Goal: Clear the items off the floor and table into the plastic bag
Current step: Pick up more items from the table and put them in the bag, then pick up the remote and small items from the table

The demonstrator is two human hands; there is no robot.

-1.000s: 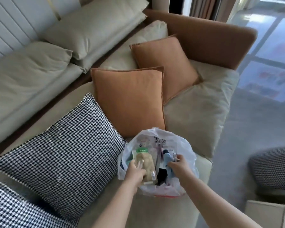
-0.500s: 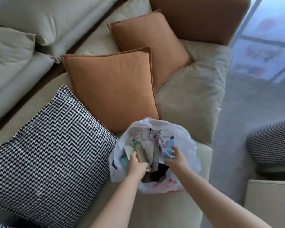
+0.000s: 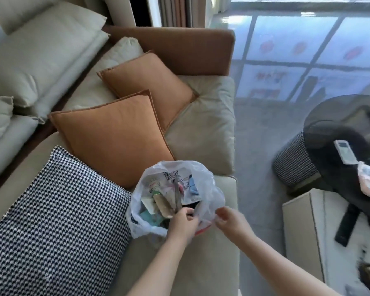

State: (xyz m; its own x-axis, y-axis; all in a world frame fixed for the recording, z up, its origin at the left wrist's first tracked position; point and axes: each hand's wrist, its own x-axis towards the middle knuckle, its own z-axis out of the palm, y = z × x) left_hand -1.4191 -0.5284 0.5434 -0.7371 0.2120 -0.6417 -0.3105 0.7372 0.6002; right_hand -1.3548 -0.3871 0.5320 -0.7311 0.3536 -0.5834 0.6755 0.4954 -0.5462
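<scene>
The left hand (image 3: 183, 220) pinches the near rim of a white plastic bag (image 3: 209, 189) full of small items; just beside it, the right hand (image 3: 230, 220) hangs loosely curled, holding nothing. Beyond both hands the bag sits on a beige sofa (image 3: 203, 129).

The plastic bag (image 3: 209, 189) in front of you is thin, translucent and glossy. The two orange cushions (image 3: 115, 133) are matt woven cloth — the houndstooth cushion (image 3: 58, 210) coarser. The floor (image 3: 286, 67) at far right is smooth, reflective.
</scene>
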